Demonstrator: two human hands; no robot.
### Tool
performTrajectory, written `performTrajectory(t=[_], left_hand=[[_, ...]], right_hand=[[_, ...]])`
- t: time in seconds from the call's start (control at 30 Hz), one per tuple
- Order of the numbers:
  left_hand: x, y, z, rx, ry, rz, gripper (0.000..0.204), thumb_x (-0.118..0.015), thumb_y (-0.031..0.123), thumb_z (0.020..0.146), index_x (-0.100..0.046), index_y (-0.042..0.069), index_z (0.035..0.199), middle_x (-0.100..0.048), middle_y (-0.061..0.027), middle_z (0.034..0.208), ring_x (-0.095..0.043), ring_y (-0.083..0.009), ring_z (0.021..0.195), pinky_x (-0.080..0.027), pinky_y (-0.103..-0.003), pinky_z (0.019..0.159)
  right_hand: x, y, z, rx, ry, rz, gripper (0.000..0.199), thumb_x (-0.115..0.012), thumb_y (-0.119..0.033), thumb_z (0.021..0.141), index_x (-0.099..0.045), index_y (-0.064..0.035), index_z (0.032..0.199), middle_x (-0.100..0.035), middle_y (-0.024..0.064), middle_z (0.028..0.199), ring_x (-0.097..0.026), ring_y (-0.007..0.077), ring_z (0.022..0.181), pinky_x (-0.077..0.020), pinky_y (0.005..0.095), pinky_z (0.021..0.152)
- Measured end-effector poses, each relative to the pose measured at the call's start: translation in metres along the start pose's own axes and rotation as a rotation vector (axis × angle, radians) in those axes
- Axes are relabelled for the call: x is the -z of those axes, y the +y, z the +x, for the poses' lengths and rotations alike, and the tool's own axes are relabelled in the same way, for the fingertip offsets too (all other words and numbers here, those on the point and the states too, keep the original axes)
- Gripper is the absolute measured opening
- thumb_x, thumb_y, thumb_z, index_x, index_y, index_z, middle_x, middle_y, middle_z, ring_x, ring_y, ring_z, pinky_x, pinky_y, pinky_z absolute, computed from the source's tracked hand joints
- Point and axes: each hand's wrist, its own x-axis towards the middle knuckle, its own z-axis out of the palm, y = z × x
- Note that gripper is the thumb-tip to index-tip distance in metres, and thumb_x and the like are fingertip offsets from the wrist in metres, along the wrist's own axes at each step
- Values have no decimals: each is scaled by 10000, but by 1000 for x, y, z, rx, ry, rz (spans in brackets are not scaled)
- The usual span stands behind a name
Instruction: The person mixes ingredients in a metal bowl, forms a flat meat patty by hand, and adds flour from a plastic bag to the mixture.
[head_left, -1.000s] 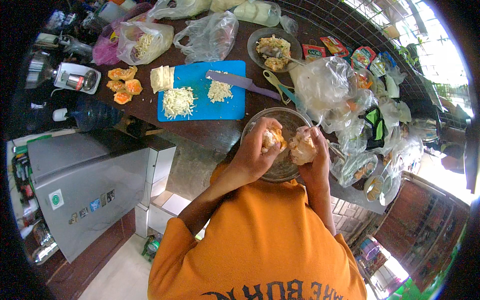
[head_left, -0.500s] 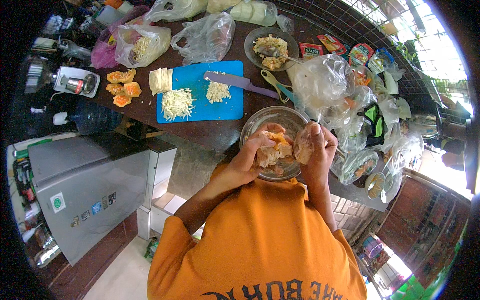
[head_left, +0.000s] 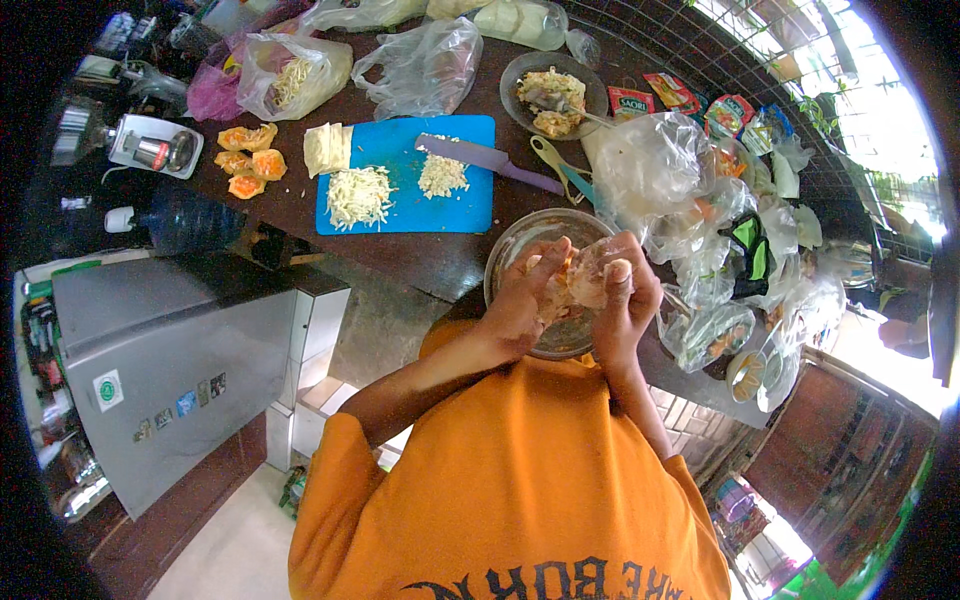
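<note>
My left hand point(head_left: 522, 305) is closed around a soft beige piece of food point(head_left: 556, 298) with orange bits showing; my fingers cover much of it. Pressed close to it is a pale pinkish, soft lump point(head_left: 592, 272) in my right hand point(head_left: 628, 300), its fingers bent around it. What kind of food the lump is, I cannot tell. Some paste sticks to my right fingers. Both hands are over a round clear bowl point(head_left: 507, 245) at the table's near edge, and they hide most of what is inside it.
Beyond lies a blue cutting board point(head_left: 402, 205) with shredded white vegetable point(head_left: 360, 198), chopped bits point(head_left: 442, 177) and a purple-handled knife point(head_left: 490, 160). Several orange-topped pieces point(head_left: 250, 163) sit left. A plate of mixed food point(head_left: 510, 90) stands behind; plastic bags point(head_left: 660, 165) crowd the right.
My hands have come together, bringing the lump in my right hand against the piece in my left. My left hand has turned, hiding more of the orange filling. The view has shifted slightly.
</note>
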Motion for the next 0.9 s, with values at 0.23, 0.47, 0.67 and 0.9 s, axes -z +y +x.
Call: performTrajectory(t=[0.23, 0.47, 0.67, 0.9], left_hand=[[-6, 14, 0, 295, -160, -650, 441, -522, 506, 1074, -628, 101, 1214, -694, -43, 1155, -683, -177, 1083, -554, -345, 943], [-12, 13, -5, 106, -77, -419, 425, -578, 477, 1063, -619, 107, 1269, -670, -14, 1150, -642, -123, 1084, -513, -313, 963], [-18, 18, 2, -36, -26, -186, 362, -720, 365, 1009, -614, 90, 1220, -647, -4, 1086, -624, -89, 980, -518, -274, 849], [-6, 17, 2, 3, 25, 22, 381, -766, 313, 981, -602, 62, 1216, -653, -19, 1073, -628, -94, 969, -534, -279, 805]], right_hand=[[-4, 1, -2, 123, -187, -191, 649, -336, -553, 1069, -602, 39, 1058, -604, 214, 1078, -587, 359, 1043, -453, 449, 944], [1, 8, -20, -23, -329, -76, 983, -157, -765, 1000, -398, 60, 1476, -460, 273, 1465, -433, 424, 1399, -295, 485, 1191], [7, 18, -25, -67, -463, -101, 1060, -87, -791, 984, -214, 46, 1622, -252, 237, 1689, -198, 364, 1581, -87, 471, 1285], [4, 8, -17, -302, -404, 255, 1103, -106, -815, 979, -194, 79, 1619, -295, 232, 1666, -251, 328, 1560, -151, 438, 1276]])
